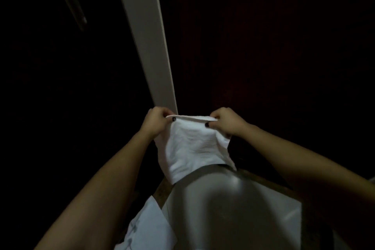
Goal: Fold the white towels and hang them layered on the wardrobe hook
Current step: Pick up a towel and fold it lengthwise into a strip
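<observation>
A white towel point(192, 148) hangs in front of me, folded over, its top edge stretched level between my two hands. My left hand point(156, 121) pinches the top left corner with thumb and curled fingers. My right hand point(226, 121) pinches the top right corner the same way. The towel's lower end drapes down toward my body. No hook is visible in the dark scene.
A pale vertical wardrobe edge point(150, 42) runs from the top centre down to just behind my hands. Dark wardrobe panels lie on either side. A faint metal handle point(75, 4) shows at the upper left. My light clothing point(233, 213) fills the bottom centre.
</observation>
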The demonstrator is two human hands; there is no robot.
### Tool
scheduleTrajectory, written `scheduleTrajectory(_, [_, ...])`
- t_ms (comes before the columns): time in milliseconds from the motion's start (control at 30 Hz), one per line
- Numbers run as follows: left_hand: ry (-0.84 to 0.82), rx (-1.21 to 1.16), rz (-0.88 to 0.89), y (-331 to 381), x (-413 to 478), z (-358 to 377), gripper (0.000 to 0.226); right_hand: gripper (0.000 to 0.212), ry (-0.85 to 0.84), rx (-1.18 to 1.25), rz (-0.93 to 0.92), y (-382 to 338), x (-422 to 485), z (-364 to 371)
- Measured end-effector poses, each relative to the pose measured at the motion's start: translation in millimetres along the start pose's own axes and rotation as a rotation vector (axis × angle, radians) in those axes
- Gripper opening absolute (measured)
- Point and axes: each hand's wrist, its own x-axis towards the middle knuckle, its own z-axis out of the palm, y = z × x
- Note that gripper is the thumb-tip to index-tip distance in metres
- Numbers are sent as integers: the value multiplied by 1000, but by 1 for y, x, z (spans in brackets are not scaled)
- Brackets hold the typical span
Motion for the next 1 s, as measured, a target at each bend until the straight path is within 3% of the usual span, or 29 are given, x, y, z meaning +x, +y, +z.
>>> scheduleTrajectory(233, [-244,-83,99,161,10,-178,8,42,99,-28,-83,-143,-25,-182])
scheduleTrajectory(333, [-156,-127,97,200,9,-232,7,12,180,-44,-163,-193,-35,-237])
scheduleTrajectory(467, [-124,-417,-23,233,11,-285,11,33,192,-105,-349,-235,-39,-281])
scheduleTrajectory(700, [263,-837,-95,267,-3,-328,14,43,2,-219,-620,-288,-27,-316])
scheduleTrajectory(900, [736,-785,-147,279,-43,-320,17,21,-109,-121,-715,-325,-4,-297])
scheduleTrajectory(1000, [826,-822,-279,283,-67,-314,18,25,-230,-49,-772,-357,-7,-271])
